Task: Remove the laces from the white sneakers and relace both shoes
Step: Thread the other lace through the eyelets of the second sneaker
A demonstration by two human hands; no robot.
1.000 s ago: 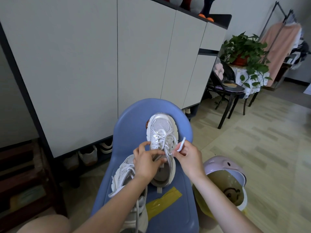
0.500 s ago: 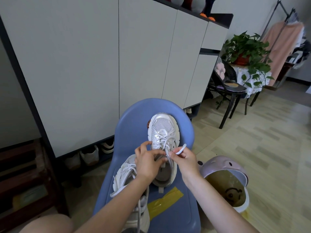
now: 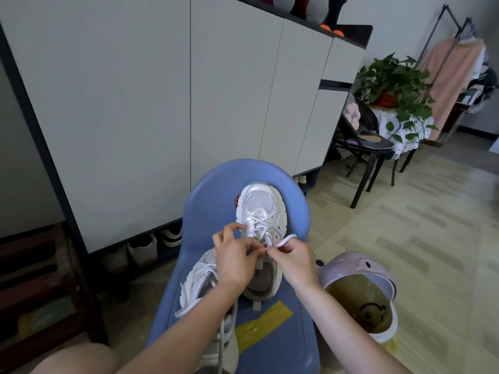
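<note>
Blue chair [image 3: 216, 190]: lace [image 3: 283, 240] in right hand [image 3: 294, 256]

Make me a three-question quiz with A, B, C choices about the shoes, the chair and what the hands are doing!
1. Where do the sneakers lie? A floor B blue chair C shelf
2. What colour is the tape on the seat? A yellow B red C green
3. What does the right hand do? A hangs idle B pinches a lace loop C holds the plant

B: both rest on the seat. A: a yellow strip. B: fingertips pinch the loop, while the left hand works at the same shoe.
</note>
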